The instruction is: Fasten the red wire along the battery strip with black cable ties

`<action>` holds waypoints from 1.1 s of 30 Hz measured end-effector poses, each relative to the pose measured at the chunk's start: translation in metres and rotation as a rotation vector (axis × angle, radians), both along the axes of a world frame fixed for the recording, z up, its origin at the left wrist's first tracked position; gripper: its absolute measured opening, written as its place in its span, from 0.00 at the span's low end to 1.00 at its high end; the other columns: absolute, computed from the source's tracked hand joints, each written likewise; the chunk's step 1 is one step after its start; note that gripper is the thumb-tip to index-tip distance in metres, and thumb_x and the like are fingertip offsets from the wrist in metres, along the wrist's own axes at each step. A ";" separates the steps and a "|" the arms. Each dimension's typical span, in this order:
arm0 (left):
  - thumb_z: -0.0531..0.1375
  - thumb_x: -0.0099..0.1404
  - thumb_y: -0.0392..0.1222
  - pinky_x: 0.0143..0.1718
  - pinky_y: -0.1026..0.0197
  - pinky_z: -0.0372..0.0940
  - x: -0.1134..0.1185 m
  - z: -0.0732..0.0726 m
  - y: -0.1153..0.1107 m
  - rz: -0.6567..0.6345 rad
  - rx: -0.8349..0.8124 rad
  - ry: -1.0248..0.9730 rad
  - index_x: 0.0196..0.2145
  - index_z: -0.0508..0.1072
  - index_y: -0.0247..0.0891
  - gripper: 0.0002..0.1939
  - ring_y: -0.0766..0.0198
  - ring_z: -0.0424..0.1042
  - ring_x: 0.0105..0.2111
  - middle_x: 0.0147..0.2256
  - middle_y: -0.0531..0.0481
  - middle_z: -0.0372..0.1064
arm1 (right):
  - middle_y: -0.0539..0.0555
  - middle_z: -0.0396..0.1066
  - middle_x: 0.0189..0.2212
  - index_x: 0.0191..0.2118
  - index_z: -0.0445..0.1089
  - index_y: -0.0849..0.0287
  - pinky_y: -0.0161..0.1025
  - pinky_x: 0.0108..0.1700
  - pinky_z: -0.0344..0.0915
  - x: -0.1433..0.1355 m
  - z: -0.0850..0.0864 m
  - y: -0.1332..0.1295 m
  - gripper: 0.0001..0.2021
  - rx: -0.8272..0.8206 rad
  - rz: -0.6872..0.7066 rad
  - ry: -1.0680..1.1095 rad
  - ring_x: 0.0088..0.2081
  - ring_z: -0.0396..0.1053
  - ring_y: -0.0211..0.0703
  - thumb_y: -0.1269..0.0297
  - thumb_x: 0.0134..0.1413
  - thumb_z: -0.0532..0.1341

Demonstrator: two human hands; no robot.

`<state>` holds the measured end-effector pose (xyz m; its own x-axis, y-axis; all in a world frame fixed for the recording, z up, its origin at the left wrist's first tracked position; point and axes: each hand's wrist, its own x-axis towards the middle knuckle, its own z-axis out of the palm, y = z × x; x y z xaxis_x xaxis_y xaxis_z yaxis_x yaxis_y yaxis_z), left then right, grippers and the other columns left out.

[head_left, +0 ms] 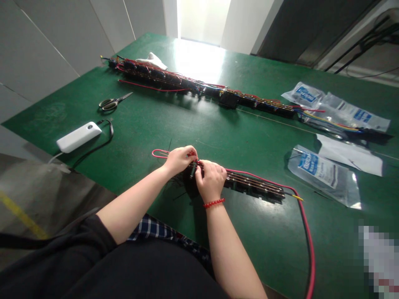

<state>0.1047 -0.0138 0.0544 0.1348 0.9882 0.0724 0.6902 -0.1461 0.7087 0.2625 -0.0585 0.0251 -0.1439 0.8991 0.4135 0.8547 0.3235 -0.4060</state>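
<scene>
Both hands work side by side at the near middle of the green bench (268, 249). The left hand (180, 159) is closed around the left end of a short wired strip assembly (249, 184), fingers curled over the point where a red wire (307, 236) loops back on itself. The right hand (210, 178), with a red bead bracelet (213, 203) at the wrist, pinches the same assembly just beside the left hand; what sits between its fingertips is too small to identify.

The strip runs from the hands out to the right and lies flat on the bench. The red wire follows its far edge, then bends toward the near bench edge to the right of the right forearm. A yellow wire tip (297, 198) projects from the strip's right end. Judged from this layout, the near strip carries few leads and its wiring appears to be at an early stage.

Left of the hands lie a white power bank (78, 136) with a black strap, and, farther off, scissors (112, 103). Right of the hands lie clear parts bags (324, 174) with blue labels.

Beyond the hands, a much longer wired strip assembly (199, 87) spans the bench, densely fitted with red, blue and yellow leads; it appears considerably further advanced. A white cloth (152, 60) rests by its far left end.
</scene>
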 end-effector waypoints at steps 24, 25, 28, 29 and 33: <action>0.61 0.62 0.41 0.36 0.65 0.63 -0.004 0.003 0.005 -0.128 -0.104 0.041 0.39 0.71 0.44 0.06 0.65 0.76 0.35 0.32 0.58 0.78 | 0.53 0.75 0.46 0.47 0.72 0.54 0.46 0.55 0.51 0.000 0.000 0.000 0.12 0.005 0.005 0.014 0.49 0.67 0.47 0.60 0.62 0.56; 0.61 0.62 0.40 0.36 0.65 0.63 -0.004 0.003 0.005 -0.128 -0.103 0.034 0.38 0.72 0.44 0.06 0.65 0.76 0.35 0.33 0.57 0.78 | 0.53 0.75 0.46 0.47 0.72 0.54 0.46 0.55 0.51 0.000 0.000 0.000 0.12 0.006 0.005 0.013 0.49 0.67 0.47 0.60 0.62 0.56; 0.62 0.60 0.42 0.35 0.65 0.64 -0.005 0.005 0.004 -0.111 -0.113 0.026 0.36 0.73 0.43 0.05 0.65 0.76 0.34 0.32 0.55 0.78 | 0.54 0.75 0.46 0.47 0.73 0.55 0.46 0.55 0.51 0.000 0.000 0.000 0.12 0.007 0.005 0.007 0.49 0.67 0.47 0.60 0.62 0.56; 0.62 0.60 0.42 0.35 0.65 0.64 -0.005 0.006 0.004 -0.101 -0.117 0.025 0.35 0.73 0.42 0.05 0.65 0.75 0.34 0.32 0.55 0.77 | 0.54 0.75 0.46 0.47 0.73 0.55 0.46 0.55 0.51 0.000 0.000 0.000 0.12 0.006 0.005 0.008 0.49 0.67 0.47 0.60 0.62 0.56; 0.62 0.59 0.39 0.36 0.65 0.64 -0.004 0.011 0.003 -0.080 -0.098 -0.005 0.32 0.75 0.41 0.02 0.65 0.74 0.33 0.32 0.54 0.76 | 0.53 0.75 0.46 0.46 0.72 0.54 0.45 0.55 0.50 0.000 0.001 0.000 0.12 0.001 0.006 0.022 0.49 0.67 0.46 0.61 0.62 0.56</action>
<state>0.1005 -0.0105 0.0655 0.2132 0.9768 -0.0228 0.6752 -0.1304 0.7260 0.2625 -0.0588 0.0257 -0.1404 0.8978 0.4174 0.8433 0.3293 -0.4248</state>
